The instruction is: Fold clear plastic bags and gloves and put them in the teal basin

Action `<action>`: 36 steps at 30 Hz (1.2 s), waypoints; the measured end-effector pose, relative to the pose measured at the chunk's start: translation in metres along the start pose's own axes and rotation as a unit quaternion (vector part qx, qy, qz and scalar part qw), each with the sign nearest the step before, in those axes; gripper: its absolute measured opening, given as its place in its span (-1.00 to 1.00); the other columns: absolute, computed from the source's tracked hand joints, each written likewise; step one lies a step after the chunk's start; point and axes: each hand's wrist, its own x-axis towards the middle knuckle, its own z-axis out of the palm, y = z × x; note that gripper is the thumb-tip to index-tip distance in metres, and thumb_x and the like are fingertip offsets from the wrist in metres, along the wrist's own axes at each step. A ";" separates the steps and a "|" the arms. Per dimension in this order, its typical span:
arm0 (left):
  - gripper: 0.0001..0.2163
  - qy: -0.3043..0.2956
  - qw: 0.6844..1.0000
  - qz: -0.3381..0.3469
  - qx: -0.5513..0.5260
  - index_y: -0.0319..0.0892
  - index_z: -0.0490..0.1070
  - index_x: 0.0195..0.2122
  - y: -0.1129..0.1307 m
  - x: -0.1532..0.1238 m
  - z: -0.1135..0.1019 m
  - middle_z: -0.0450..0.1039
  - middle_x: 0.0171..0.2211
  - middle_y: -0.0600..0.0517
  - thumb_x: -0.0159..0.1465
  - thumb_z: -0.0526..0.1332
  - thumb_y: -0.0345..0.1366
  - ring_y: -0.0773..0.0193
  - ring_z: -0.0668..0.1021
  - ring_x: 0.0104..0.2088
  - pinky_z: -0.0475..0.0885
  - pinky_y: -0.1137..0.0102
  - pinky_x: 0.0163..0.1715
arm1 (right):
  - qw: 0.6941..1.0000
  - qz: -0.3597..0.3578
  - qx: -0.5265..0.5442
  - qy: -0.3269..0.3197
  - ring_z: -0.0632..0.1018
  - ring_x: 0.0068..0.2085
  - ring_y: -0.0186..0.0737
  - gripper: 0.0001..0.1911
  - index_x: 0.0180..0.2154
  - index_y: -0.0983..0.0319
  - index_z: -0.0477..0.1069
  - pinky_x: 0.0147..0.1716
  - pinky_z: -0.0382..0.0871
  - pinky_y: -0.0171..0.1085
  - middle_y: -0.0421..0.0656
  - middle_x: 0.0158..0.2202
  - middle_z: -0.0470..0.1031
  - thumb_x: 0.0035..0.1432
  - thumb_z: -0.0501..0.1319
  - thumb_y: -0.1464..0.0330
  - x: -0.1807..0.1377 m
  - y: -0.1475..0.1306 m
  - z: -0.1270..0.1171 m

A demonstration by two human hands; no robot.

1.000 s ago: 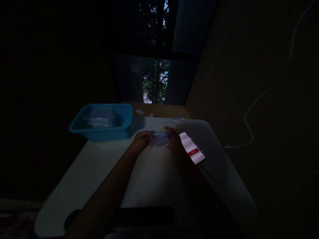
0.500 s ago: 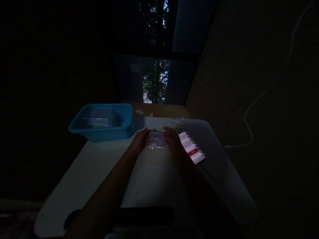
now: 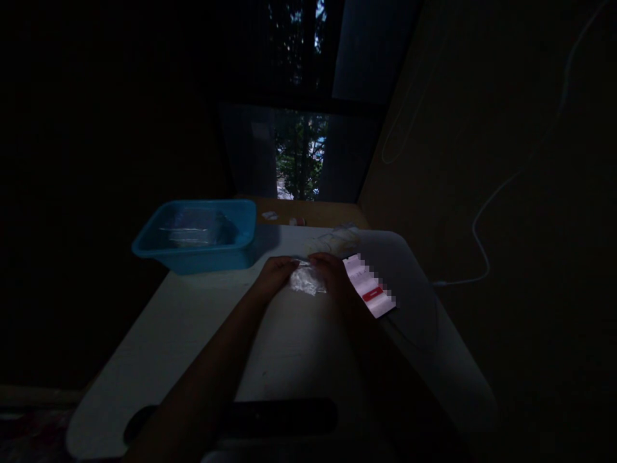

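The room is very dark. My left hand (image 3: pixel 272 275) and my right hand (image 3: pixel 332 274) both pinch the top edge of a small clear plastic bag (image 3: pixel 305 280) that hangs between them just above the white table (image 3: pixel 193 321). The bag looks crumpled and its contents cannot be made out. A lit phone (image 3: pixel 370 286) lies flat on the table right beside my right hand.
A blue plastic tub (image 3: pixel 197 238) with clear bags inside stands at the table's far left. A pile of clear bags (image 3: pixel 332 241) lies behind my hands. A white cable (image 3: pixel 482 244) runs down the right wall. A window shows trees beyond.
My hands have drawn closer together at the bag's top edge, and the bag now hangs lower and more crumpled between them.
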 end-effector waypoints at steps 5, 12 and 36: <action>-0.80 0.016 1.000 0.007 0.002 -0.27 0.42 -0.61 0.002 0.000 0.001 0.34 -0.70 0.09 -0.10 0.26 -0.20 0.40 0.33 -0.66 0.20 0.47 -0.60 | 0.998 0.034 -0.045 -0.004 0.34 -0.55 -0.39 -0.80 -0.49 0.26 0.43 -0.55 0.18 -0.38 -0.26 -0.61 0.37 -0.23 0.25 0.27 -0.002 -0.001 0.001; -0.84 0.060 0.998 0.032 0.019 -0.24 0.44 -0.61 0.003 0.000 0.003 0.34 -0.70 0.10 -0.11 0.27 -0.23 0.41 0.31 -0.66 0.19 0.48 -0.62 | 0.997 0.010 -0.083 -0.002 0.33 -0.57 -0.41 -0.80 -0.51 0.25 0.43 -0.58 0.15 -0.39 -0.28 -0.64 0.34 -0.17 0.21 0.24 -0.004 -0.004 0.003; -0.81 0.094 0.995 0.029 -0.021 -0.25 0.37 -0.63 0.004 0.001 0.002 0.30 -0.71 0.14 -0.16 0.30 -0.23 0.45 0.29 -0.69 0.16 0.51 -0.66 | 0.992 -0.004 -0.124 -0.030 0.23 -0.64 -0.45 -0.76 -0.59 0.25 0.32 -0.66 0.06 -0.42 -0.32 -0.71 0.20 -0.10 0.15 0.20 -0.004 -0.002 0.002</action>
